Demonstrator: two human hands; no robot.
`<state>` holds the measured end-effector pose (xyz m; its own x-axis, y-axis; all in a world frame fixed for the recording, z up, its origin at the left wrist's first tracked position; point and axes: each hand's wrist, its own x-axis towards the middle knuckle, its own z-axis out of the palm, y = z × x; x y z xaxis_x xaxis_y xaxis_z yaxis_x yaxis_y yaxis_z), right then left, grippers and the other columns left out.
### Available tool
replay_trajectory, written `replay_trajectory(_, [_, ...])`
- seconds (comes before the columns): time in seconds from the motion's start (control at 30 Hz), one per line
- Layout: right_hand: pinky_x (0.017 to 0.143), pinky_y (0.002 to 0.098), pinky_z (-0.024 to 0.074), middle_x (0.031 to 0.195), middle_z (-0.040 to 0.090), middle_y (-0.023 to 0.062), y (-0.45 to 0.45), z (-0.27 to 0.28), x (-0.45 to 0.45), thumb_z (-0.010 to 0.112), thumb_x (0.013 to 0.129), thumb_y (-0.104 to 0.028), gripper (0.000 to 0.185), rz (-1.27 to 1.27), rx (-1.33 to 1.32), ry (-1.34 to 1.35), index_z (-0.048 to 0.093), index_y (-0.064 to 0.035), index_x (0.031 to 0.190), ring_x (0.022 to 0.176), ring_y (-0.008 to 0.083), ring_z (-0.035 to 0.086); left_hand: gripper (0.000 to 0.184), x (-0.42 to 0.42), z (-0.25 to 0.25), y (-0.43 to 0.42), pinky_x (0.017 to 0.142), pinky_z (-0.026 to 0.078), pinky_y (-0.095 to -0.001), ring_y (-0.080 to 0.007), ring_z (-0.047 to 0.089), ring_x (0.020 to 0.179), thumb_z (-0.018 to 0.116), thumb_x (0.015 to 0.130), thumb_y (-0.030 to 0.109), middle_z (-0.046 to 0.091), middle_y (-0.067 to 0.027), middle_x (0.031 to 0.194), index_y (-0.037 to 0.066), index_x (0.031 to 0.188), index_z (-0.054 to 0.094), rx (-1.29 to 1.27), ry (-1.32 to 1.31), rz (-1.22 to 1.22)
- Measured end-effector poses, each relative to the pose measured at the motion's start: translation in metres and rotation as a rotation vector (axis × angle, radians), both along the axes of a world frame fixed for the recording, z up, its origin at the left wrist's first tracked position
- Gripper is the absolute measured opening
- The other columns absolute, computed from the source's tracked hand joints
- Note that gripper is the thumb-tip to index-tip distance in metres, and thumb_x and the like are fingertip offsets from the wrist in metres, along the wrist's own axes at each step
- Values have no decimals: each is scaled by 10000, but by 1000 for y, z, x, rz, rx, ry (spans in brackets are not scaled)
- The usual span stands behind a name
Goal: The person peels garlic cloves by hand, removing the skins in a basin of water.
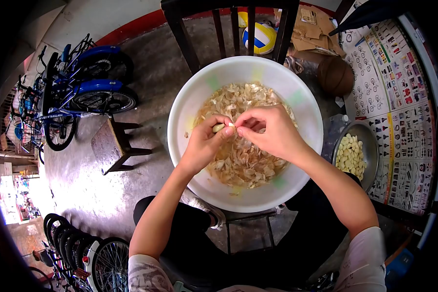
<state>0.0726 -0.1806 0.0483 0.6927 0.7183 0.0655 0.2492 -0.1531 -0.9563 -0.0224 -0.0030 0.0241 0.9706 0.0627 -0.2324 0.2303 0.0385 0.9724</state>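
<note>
Over a big white basin (185,165), my left hand (204,146) is closed around a garlic clove (218,128) with tan skin, held between thumb and curled fingers. My right hand (272,134) meets it from the other side, thumb and forefinger pinched together at a small white garlic tip between the two hands. Whether that tip belongs to the same clove I cannot tell. Below both hands, dry garlic skins (250,168) cover the bottom of the basin. To the right, a metal bowl (373,160) holds many peeled garlic cloves (350,155).
A dark wooden chair (192,36) stands behind the basin, with a volleyball (260,38) and cardboard (314,31) beyond. A small wooden stool (113,146) and blue bicycles (95,92) are at left. Printed sheets (394,117) cover a surface at right.
</note>
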Motion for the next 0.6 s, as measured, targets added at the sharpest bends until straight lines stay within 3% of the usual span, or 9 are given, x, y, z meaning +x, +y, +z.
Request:
replay_trajectory(0.2, [696,280,575,792,722,118,0,1,-1,720,805,-23,117,1,-7,34,695,30,907,736,166,720,174,0,0,0,693,431,-201,-32,511,795,626,982,179,582,33,888,32,1064,585,-30,16,7])
replay_trajectory(0.6, [671,285,561,775,716,124,0,-1,2,705,809,-4,100,26,-38,123,688,37,899,720,165,713,190,0,-3,2,761,447,-226,-56,524,851,639,974,187,594,15,931,19,1052,596,44,-22,-32])
